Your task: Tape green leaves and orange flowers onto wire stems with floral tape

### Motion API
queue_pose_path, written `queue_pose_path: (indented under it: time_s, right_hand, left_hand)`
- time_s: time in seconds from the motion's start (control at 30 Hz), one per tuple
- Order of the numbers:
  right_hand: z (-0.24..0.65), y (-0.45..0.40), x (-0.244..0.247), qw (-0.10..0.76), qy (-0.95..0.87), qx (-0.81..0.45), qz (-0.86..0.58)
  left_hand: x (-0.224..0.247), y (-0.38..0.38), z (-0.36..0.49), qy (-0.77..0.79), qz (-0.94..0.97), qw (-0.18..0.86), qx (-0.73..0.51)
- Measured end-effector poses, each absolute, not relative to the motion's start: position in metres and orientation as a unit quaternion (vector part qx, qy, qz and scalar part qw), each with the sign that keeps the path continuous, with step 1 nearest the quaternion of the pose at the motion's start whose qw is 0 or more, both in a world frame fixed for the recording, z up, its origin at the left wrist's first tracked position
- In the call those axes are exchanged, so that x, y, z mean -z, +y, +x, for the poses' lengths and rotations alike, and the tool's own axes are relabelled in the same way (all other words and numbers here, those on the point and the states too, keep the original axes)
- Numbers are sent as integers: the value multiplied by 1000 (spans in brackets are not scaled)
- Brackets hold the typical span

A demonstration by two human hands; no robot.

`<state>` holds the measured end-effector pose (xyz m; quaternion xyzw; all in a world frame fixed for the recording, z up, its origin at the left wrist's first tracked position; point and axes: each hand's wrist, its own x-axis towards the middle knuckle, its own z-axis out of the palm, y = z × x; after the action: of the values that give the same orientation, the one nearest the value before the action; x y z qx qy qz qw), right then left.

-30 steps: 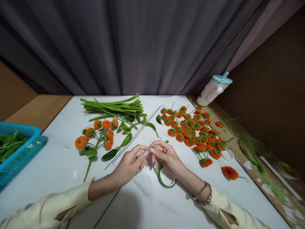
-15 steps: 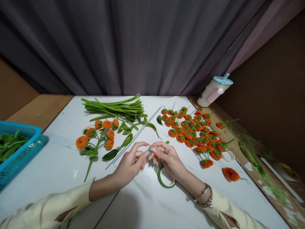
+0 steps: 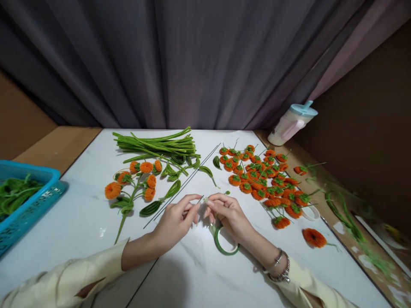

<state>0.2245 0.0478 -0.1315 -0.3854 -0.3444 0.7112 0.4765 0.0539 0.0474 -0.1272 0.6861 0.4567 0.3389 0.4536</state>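
Above the middle of the white table my left hand point(image 3: 176, 222) is closed in a pinch, with the short dark tip of a thin wire point(image 3: 201, 199) showing at its fingertips. Close beside it, my right hand point(image 3: 228, 216) pinches a small pale green bit of tape point(image 3: 206, 199). The fingertips of both hands nearly meet. Below my right wrist lies a roll of green tape point(image 3: 218, 246), partly covered by that hand. Long thin dark wires point(image 3: 186, 184) stretch across the table beyond my left hand.
An orange fuzzy flower spray point(image 3: 128, 201) and green stems point(image 3: 157, 145) lie left, near loose leaves point(image 3: 150, 208). Many orange flower heads point(image 3: 257, 175) cover the right side. A blue basket point(image 3: 48, 192) stands far left, a tumbler point(image 3: 290, 124) at back right.
My fingertips have drawn slightly apart, and the dark wire tip and pale green bit now show between them. The whole view has shifted a little; the things on the table lie as before.
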Motion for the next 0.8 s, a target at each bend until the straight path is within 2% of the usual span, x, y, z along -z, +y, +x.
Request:
queue_pose_path:
  time_s: [0.8]
  right_hand:
    - [224, 47, 134, 466, -368, -710, -378]
  left_hand:
    - [134, 39, 54, 422, 752, 371, -345]
